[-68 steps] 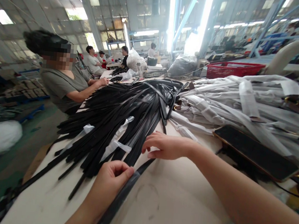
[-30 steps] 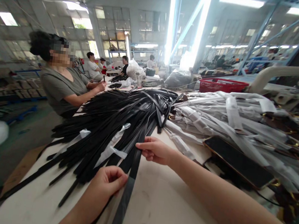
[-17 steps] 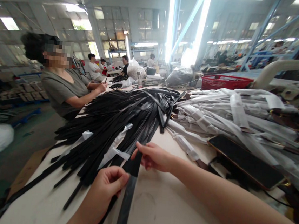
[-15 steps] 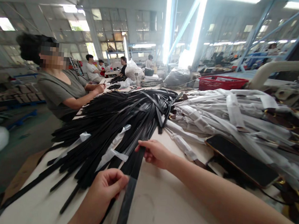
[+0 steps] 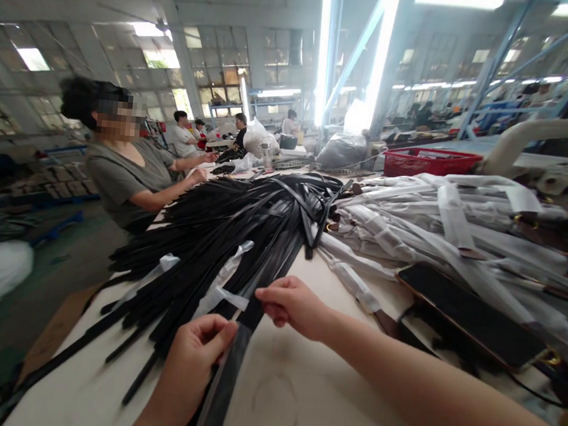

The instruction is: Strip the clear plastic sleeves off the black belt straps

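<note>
A long black strap (image 5: 228,385) runs from the strap pile toward me, its near part glossy under thin clear film. My left hand (image 5: 194,362) is closed in a pinch at the film's upper edge, on the strap's left side. Just above and to the right, my right hand (image 5: 298,306) pinches the same strap between thumb and fingers. The fingertips of both hands are close but apart. Beside them lies a large heap of black straps (image 5: 217,223), with crumpled strips of whitish film (image 5: 226,294) on top.
White-wrapped straps (image 5: 387,233) with brown ends and gold-coloured rings are heaped at right. A phone (image 5: 470,314) rests on a dark support before them. Behind stand a red basket (image 5: 429,163) and a beige machine arm (image 5: 527,139). A co-worker (image 5: 126,181) is at the table's left side.
My two hands have come closer together along the strap, the right moving down toward the left. The view has shifted slightly. At left, the co-worker's hands have moved apart.
</note>
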`<state>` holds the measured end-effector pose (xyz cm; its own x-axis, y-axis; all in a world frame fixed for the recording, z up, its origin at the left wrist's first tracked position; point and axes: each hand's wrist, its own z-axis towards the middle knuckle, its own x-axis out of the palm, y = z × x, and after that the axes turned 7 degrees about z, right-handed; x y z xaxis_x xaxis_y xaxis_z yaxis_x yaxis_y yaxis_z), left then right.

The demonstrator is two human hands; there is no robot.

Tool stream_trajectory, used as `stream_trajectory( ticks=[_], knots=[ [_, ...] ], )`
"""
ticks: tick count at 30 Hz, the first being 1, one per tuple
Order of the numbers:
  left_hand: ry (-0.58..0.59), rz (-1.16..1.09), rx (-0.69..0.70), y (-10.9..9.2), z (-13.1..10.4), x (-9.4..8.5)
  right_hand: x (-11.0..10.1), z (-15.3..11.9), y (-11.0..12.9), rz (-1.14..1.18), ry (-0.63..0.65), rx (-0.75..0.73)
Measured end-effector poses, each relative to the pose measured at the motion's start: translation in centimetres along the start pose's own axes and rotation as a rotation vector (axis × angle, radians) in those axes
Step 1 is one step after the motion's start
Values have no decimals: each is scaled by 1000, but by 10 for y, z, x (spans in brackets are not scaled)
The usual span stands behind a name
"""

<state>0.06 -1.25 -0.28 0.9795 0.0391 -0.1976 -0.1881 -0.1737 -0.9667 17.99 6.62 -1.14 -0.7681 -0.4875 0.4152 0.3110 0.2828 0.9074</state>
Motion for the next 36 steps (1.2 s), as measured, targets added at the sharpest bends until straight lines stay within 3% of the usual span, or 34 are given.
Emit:
stream_trajectory(
  ticks=[3,5,11,16,23,29,31,34,36],
  knots=[
    [-12,8,-1,-1,-3,0,7,-6,-4,-261,134,20],
    [9,25,0,-3,-5,0,7,-6,-5,-256,153,14],
    [121,116,24,-9,-7,3,-4,6,-2,203,-154,-32],
    [61,89,48,-10,-8,0,0,4,-4,75,-43,-117],
    [34,276,95,-9,-5,-1,-1,-1,9,-207,-159,-403],
    [36,219,112,-9,-5,1,20,-15,-11,-226,138,-253],
    [32,203,112,-8,-5,-1,23,-16,-10,-181,95,-240],
    [23,216,112,-8,-4,-4,18,-13,1,-155,-76,-261],
    [19,228,123,-7,-3,-4,15,-12,5,-155,-80,-242]
  ],
)
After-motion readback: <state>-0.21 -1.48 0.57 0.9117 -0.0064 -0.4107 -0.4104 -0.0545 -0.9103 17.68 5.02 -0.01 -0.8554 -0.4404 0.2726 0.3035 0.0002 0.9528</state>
